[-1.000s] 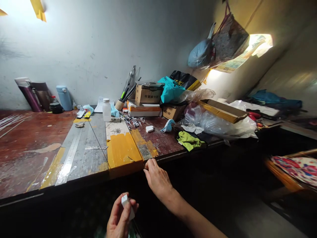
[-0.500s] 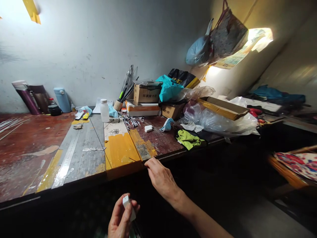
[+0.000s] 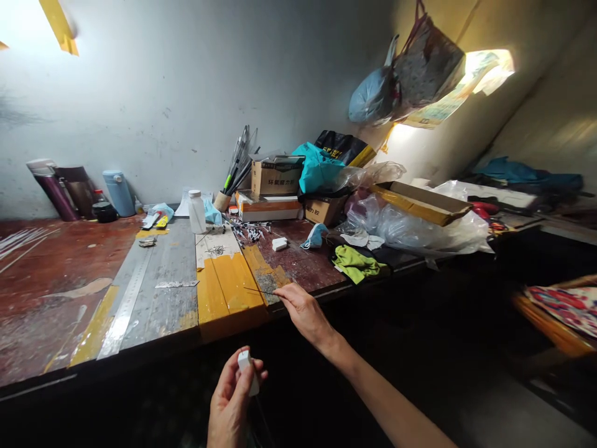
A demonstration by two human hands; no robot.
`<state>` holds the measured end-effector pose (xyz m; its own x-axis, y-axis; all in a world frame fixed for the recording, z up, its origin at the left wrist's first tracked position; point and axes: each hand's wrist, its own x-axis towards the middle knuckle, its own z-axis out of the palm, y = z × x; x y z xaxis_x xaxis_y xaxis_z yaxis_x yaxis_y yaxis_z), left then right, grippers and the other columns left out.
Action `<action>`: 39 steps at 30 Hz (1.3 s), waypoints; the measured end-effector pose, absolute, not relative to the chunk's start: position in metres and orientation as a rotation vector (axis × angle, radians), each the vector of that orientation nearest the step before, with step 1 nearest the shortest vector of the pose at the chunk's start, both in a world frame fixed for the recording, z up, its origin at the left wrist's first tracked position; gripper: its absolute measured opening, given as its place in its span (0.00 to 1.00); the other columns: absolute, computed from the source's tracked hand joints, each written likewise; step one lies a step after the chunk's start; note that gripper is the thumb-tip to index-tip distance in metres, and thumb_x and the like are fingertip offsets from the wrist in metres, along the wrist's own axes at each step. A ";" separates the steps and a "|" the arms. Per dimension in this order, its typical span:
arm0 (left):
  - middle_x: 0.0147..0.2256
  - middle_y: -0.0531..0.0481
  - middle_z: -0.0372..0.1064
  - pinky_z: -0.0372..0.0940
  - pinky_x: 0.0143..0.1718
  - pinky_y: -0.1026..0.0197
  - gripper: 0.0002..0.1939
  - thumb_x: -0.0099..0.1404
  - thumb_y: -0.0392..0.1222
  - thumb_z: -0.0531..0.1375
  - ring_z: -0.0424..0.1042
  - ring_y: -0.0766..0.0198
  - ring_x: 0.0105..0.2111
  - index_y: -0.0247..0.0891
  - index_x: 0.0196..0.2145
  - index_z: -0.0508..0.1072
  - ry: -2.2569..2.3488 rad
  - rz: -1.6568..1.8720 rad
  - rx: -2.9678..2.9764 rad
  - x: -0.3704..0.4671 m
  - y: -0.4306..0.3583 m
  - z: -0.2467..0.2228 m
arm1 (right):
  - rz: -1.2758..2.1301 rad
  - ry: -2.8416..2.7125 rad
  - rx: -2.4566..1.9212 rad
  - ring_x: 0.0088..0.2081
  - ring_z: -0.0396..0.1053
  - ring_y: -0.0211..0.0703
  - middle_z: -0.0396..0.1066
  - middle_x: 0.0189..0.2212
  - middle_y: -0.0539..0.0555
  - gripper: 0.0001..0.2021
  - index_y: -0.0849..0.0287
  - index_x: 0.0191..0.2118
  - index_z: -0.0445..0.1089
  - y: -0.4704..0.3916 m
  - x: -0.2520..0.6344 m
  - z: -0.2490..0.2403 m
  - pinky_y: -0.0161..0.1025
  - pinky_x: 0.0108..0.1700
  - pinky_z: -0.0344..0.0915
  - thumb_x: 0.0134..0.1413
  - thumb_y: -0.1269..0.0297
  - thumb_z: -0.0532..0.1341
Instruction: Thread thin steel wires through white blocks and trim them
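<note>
My left hand (image 3: 236,395) is closed on a small white block (image 3: 245,367), low in front of the table edge. A thin dark line hangs below the block and fades into the shadow. My right hand (image 3: 301,311) pinches a thin dark rod (image 3: 259,290) between thumb and fingertips, at the front edge of the table. The rod points left across the yellow taped strip (image 3: 231,283); how far it runs inside the hand is hidden. Beyond it are a pile of small pins (image 3: 215,251) and another white block (image 3: 279,244).
A white bottle (image 3: 196,213), cardboard boxes (image 3: 276,177) and a holder of thin rods (image 3: 222,200) stand farther back. A metal ruler (image 3: 125,311) lies on the left. To the right are a green cloth (image 3: 357,262), plastic bags (image 3: 410,227) and a patterned seat (image 3: 566,305).
My right hand has risen slightly, and the rod in its fingers now shows lying left over the tape. My left hand has moved a little up and right with the white block.
</note>
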<state>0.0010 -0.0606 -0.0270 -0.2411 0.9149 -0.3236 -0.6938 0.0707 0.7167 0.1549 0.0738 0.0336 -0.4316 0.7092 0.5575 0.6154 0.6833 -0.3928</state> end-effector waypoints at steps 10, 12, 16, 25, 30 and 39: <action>0.30 0.46 0.79 0.67 0.37 0.60 0.22 0.51 0.51 0.69 0.77 0.59 0.29 0.35 0.39 0.73 0.978 1.507 0.467 0.011 -0.038 -0.027 | 0.190 -2.209 -0.973 0.45 0.69 0.48 0.73 0.42 0.58 0.17 0.59 0.47 0.70 0.111 0.145 0.034 0.46 0.50 0.66 0.55 0.80 0.54; 0.30 0.46 0.79 0.67 0.37 0.59 0.22 0.51 0.51 0.69 0.77 0.59 0.29 0.35 0.39 0.73 0.994 1.485 0.470 0.011 -0.036 -0.026 | 0.196 -2.158 -1.026 0.49 0.67 0.50 0.71 0.46 0.61 0.15 0.61 0.48 0.69 0.103 0.146 0.042 0.48 0.53 0.63 0.56 0.78 0.56; 0.30 0.46 0.79 0.66 0.37 0.61 0.22 0.50 0.52 0.69 0.75 0.61 0.29 0.34 0.38 0.73 0.985 1.456 0.522 0.008 -0.029 -0.023 | 0.294 -2.091 -1.134 0.37 0.71 0.46 0.73 0.33 0.56 0.12 0.60 0.36 0.71 0.052 0.152 0.051 0.41 0.42 0.68 0.64 0.65 0.52; 0.30 0.47 0.77 0.65 0.35 0.63 0.18 0.52 0.52 0.67 0.73 0.63 0.30 0.34 0.33 0.75 1.078 1.560 0.636 0.009 -0.021 -0.009 | 1.393 -1.726 -1.478 0.16 0.62 0.31 0.69 0.25 0.46 0.11 0.58 0.41 0.64 -0.052 0.158 -0.022 0.27 0.18 0.56 0.52 0.63 0.61; 0.30 0.48 0.77 0.65 0.35 0.62 0.17 0.54 0.52 0.66 0.74 0.62 0.28 0.35 0.33 0.74 1.104 1.560 0.674 0.012 -0.018 -0.002 | 1.167 -1.694 -1.375 0.19 0.55 0.32 0.54 0.18 0.44 0.10 0.59 0.28 0.64 -0.062 0.150 -0.053 0.29 0.21 0.51 0.56 0.60 0.55; 0.30 0.47 0.77 0.66 0.36 0.59 0.16 0.56 0.51 0.65 0.76 0.59 0.28 0.34 0.32 0.73 1.082 1.520 0.713 0.013 -0.014 -0.002 | 1.010 -1.710 -1.281 0.26 0.55 0.36 0.57 0.23 0.46 0.12 0.59 0.31 0.64 -0.058 0.138 -0.049 0.31 0.29 0.55 0.61 0.58 0.51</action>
<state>0.0128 -0.0136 -0.0022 -0.2340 0.9661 -0.1090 -0.4193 0.0009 0.9079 0.1382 -0.0575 -0.0491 -0.2088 0.9716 0.1117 0.3714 0.1844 -0.9100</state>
